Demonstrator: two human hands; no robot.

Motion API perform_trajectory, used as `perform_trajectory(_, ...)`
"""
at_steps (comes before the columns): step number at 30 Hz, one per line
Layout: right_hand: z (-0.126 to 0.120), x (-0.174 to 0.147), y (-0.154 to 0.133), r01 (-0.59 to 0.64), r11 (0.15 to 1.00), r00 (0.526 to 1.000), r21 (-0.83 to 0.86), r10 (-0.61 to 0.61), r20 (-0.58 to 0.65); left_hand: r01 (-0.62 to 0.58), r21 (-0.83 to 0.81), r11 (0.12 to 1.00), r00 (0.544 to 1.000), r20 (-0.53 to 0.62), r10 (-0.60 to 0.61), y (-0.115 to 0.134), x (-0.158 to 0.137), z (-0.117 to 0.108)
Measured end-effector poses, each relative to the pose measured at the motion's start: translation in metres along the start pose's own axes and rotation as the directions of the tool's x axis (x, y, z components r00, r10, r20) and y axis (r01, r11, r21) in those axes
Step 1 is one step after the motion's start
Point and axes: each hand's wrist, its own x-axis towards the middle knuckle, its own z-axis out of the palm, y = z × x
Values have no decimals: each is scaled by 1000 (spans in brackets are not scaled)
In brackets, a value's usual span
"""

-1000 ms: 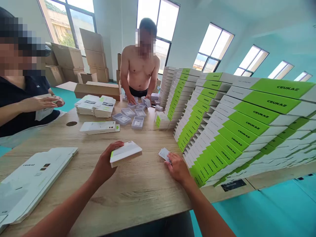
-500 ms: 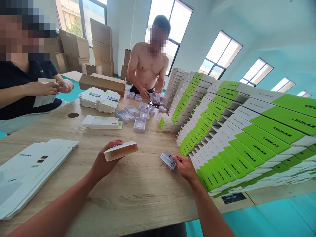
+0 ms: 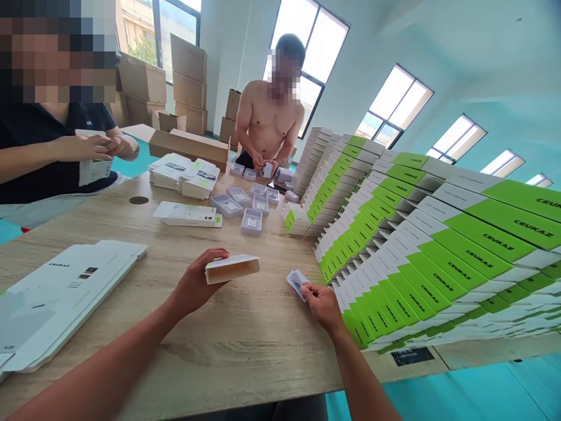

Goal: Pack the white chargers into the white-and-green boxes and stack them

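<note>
My left hand (image 3: 195, 285) is closed round a small white carton (image 3: 233, 271), held above the table with its open end facing me. Inside, the bare cardboard looks brown. Pinched in my right hand (image 3: 322, 304) is a small bunch of printed paper slips (image 3: 297, 285), fanned slightly at the far end. Just right of that hand rises a tall stack of white and green boxes (image 3: 421, 275) marked CEUKAZ. Flat white cartons (image 3: 74, 292) lie piled left of my left arm.
Several plastic trays (image 3: 251, 222) lie mid-table beyond my hands, near a flattened carton (image 3: 187, 214). Behind are piles of flat cartons (image 3: 184, 174) and an open cardboard box (image 3: 188, 146). One co-worker (image 3: 39, 152) holds a carton at left; another (image 3: 272, 123) handles a small white piece.
My left hand has moved slightly right with the carton, closer to the slips. My right hand keeps its pinch. The far co-worker has lifted a small white piece.
</note>
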Motion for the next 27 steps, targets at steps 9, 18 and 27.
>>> perform_trajectory(9, 14, -27, -108, -542, 626, 812, 560, 219, 541, 6, -18, 1000, 1000, 2, -6, 1, -2, 3)
perform_trajectory(18, 56, -14, -143, -693, 384, 700, 610, 156, 697, 64, -37, 997, 996, -66, -66, -4, -1, -2)
perform_trajectory(27, 124, 147, -115, 194, 941, 899, -278, -57, 435, 108, -97, 989, 975, -184, -125, -13, 9, -12)
